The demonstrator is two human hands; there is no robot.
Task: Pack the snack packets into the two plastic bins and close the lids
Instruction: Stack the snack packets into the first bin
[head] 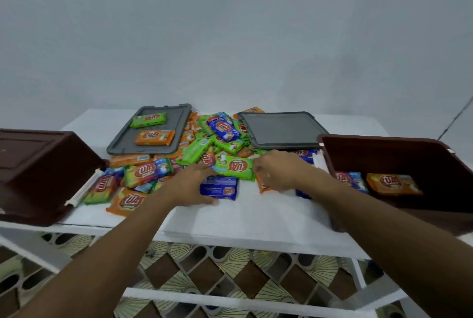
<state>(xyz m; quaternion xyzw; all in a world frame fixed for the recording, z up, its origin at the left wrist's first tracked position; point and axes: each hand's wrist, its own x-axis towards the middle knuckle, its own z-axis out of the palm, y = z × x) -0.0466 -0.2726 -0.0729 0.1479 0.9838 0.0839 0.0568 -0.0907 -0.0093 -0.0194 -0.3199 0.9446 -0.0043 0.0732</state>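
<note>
A heap of green, orange and blue snack packets (220, 138) covers the middle of the white table (250, 218). My left hand (190, 184) grips a blue packet (220, 188) at the heap's near edge. My right hand (279, 170) closes on an orange packet (263, 186) beside it. A brown bin (38, 169) stands at the left, its inside hidden. The brown bin on the right (399, 156) holds a blue packet (350, 179) and an orange one (393, 183). Two grey lids lie behind the heap: the left lid (122, 143) carries two packets, the right lid (281, 129) is bare.
The table's front edge runs just below my forearms, with a patterned tiled floor (230, 266) under it. A plain pale wall (230, 36) rises behind the table. Both bins overhang the table's side edges.
</note>
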